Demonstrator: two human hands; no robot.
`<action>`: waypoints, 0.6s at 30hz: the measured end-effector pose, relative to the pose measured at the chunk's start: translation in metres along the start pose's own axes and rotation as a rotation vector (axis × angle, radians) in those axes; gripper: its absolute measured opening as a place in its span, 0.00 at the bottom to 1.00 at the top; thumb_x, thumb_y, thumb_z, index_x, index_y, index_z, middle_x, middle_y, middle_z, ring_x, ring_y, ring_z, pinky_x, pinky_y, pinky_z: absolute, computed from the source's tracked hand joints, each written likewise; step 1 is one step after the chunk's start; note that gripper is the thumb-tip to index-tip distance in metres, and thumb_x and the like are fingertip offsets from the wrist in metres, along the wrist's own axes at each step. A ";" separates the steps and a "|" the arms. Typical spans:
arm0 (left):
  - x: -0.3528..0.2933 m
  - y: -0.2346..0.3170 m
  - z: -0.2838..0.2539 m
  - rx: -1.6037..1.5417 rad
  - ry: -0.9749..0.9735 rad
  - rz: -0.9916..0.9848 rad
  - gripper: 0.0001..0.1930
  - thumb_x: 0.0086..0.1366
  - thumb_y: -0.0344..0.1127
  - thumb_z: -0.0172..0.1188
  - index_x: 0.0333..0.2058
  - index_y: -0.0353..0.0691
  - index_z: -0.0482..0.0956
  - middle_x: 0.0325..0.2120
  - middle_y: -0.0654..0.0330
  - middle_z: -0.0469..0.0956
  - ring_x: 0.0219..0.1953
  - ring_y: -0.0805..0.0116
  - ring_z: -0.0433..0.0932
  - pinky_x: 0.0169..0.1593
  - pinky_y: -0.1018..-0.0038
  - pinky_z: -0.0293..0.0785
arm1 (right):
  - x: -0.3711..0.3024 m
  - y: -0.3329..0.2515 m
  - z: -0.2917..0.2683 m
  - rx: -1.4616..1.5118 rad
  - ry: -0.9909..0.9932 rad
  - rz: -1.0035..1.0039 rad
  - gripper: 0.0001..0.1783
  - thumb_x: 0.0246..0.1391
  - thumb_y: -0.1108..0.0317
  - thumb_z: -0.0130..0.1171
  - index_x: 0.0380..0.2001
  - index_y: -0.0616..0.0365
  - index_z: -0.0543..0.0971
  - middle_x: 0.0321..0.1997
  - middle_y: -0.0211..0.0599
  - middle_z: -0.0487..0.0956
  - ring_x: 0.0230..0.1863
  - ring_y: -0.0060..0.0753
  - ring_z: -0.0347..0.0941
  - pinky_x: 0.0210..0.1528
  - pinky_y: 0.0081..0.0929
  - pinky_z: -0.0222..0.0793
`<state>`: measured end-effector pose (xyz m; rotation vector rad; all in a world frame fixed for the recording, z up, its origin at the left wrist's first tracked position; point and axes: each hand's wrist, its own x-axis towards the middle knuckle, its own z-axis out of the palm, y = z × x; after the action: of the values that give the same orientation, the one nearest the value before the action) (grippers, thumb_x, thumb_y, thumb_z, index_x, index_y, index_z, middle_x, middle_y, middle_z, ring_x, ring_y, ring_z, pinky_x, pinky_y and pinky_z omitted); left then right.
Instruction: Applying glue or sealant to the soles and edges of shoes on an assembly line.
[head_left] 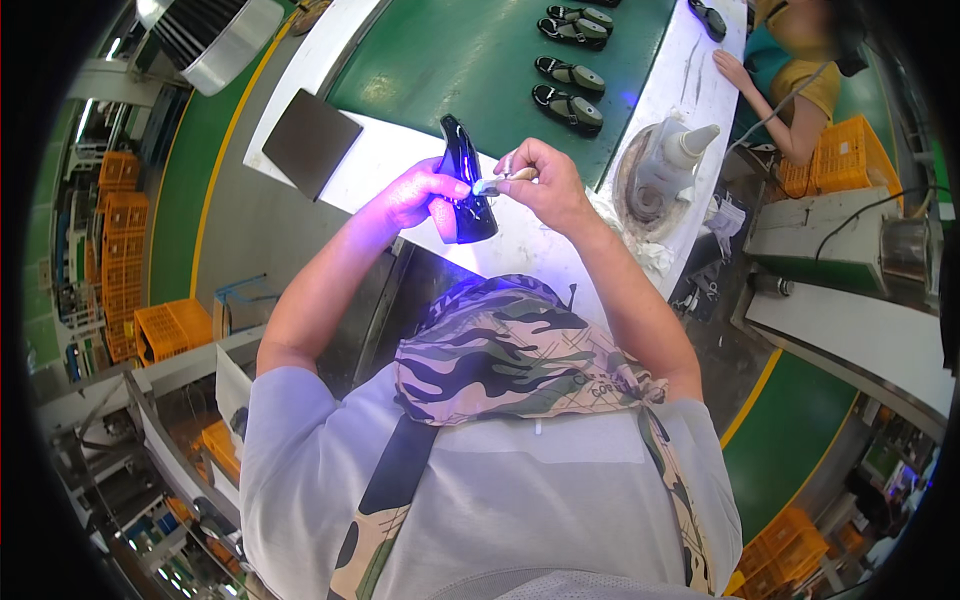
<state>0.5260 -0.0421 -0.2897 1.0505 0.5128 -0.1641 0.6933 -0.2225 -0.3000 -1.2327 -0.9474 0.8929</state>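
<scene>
Above a white table [550,256], the left hand [415,195] grips a glossy black shoe [474,217], the right hand [556,190] something pale [487,187].

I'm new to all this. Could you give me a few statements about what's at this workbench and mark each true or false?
1. The left hand holds a glossy black shoe. True.
2. The right hand is empty. False: it pinches a small pale item beside the shoe; its exact kind is hard to tell.
3. Several dark shoes lie on the green surface. True.
4. The pale bottle is to the left of both hands. False: it is to their right.
5. Orange crates are stacked at the far left. True.
</scene>
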 end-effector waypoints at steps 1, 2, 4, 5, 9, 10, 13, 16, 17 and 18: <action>-0.003 -0.003 0.000 -0.008 0.012 0.001 0.21 0.54 0.32 0.66 0.46 0.33 0.74 0.36 0.57 0.79 0.38 0.67 0.80 0.47 0.71 0.75 | -0.001 0.000 0.001 -0.019 -0.025 0.022 0.11 0.48 0.79 0.63 0.29 0.59 0.70 0.40 0.41 0.78 0.41 0.25 0.73 0.44 0.24 0.70; -0.007 -0.005 0.000 -0.046 0.059 0.013 0.21 0.54 0.32 0.66 0.46 0.32 0.74 0.36 0.57 0.80 0.38 0.67 0.80 0.47 0.71 0.76 | -0.002 0.002 0.001 -0.015 -0.039 0.026 0.11 0.48 0.79 0.63 0.29 0.59 0.70 0.40 0.41 0.78 0.41 0.25 0.73 0.44 0.24 0.70; -0.015 -0.013 -0.005 -0.087 0.124 0.031 0.21 0.56 0.33 0.66 0.46 0.30 0.74 0.37 0.54 0.80 0.38 0.65 0.81 0.49 0.69 0.76 | -0.003 0.007 0.002 0.011 -0.090 0.012 0.11 0.48 0.79 0.63 0.28 0.59 0.70 0.40 0.40 0.78 0.41 0.26 0.74 0.44 0.24 0.71; -0.018 -0.018 -0.006 -0.095 0.139 0.033 0.21 0.56 0.33 0.66 0.46 0.30 0.74 0.37 0.54 0.80 0.38 0.65 0.81 0.49 0.69 0.76 | -0.005 0.008 0.001 0.017 -0.106 0.017 0.11 0.48 0.79 0.63 0.28 0.59 0.70 0.40 0.40 0.78 0.41 0.26 0.74 0.44 0.24 0.71; -0.034 -0.034 -0.009 -0.246 0.182 0.126 0.23 0.57 0.35 0.65 0.49 0.30 0.72 0.40 0.52 0.80 0.43 0.60 0.80 0.53 0.65 0.75 | -0.007 0.017 0.006 0.031 -0.127 0.001 0.11 0.47 0.79 0.64 0.27 0.59 0.71 0.36 0.39 0.79 0.39 0.26 0.75 0.42 0.25 0.72; -0.038 -0.037 -0.010 -0.309 0.169 0.173 0.25 0.57 0.36 0.65 0.51 0.31 0.70 0.43 0.50 0.79 0.46 0.58 0.80 0.56 0.63 0.73 | -0.007 0.022 0.009 0.102 -0.077 -0.019 0.11 0.46 0.78 0.66 0.26 0.59 0.71 0.34 0.38 0.80 0.37 0.26 0.76 0.39 0.24 0.72; -0.047 -0.050 -0.019 -0.416 0.163 0.245 0.31 0.55 0.38 0.65 0.56 0.33 0.66 0.49 0.47 0.75 0.54 0.52 0.76 0.62 0.57 0.68 | -0.007 0.029 0.019 0.395 0.008 0.100 0.11 0.48 0.78 0.67 0.27 0.59 0.72 0.33 0.38 0.79 0.36 0.24 0.76 0.36 0.22 0.72; -0.057 -0.060 -0.024 -0.532 0.173 0.362 0.42 0.52 0.39 0.68 0.63 0.29 0.59 0.54 0.47 0.72 0.56 0.52 0.75 0.65 0.56 0.67 | -0.002 0.028 0.031 0.469 0.013 0.226 0.11 0.50 0.81 0.64 0.28 0.58 0.72 0.33 0.36 0.78 0.36 0.24 0.75 0.37 0.22 0.71; -0.059 -0.063 -0.026 -0.536 0.177 0.368 0.42 0.52 0.39 0.68 0.63 0.29 0.59 0.54 0.47 0.72 0.56 0.52 0.75 0.65 0.56 0.67 | -0.001 0.027 0.037 0.466 0.006 0.227 0.11 0.50 0.81 0.64 0.28 0.58 0.72 0.33 0.36 0.78 0.36 0.24 0.75 0.37 0.22 0.71; -0.062 -0.064 -0.027 -0.573 0.177 0.400 0.42 0.51 0.39 0.68 0.63 0.29 0.59 0.54 0.47 0.73 0.56 0.52 0.75 0.65 0.56 0.67 | 0.004 0.021 0.046 0.480 0.033 0.219 0.10 0.50 0.81 0.64 0.29 0.58 0.72 0.33 0.34 0.77 0.36 0.23 0.75 0.37 0.21 0.70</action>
<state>0.4397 -0.0573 -0.3214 0.5869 0.4599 0.4140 0.6506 -0.2005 -0.3168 -0.9399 -0.5309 1.1884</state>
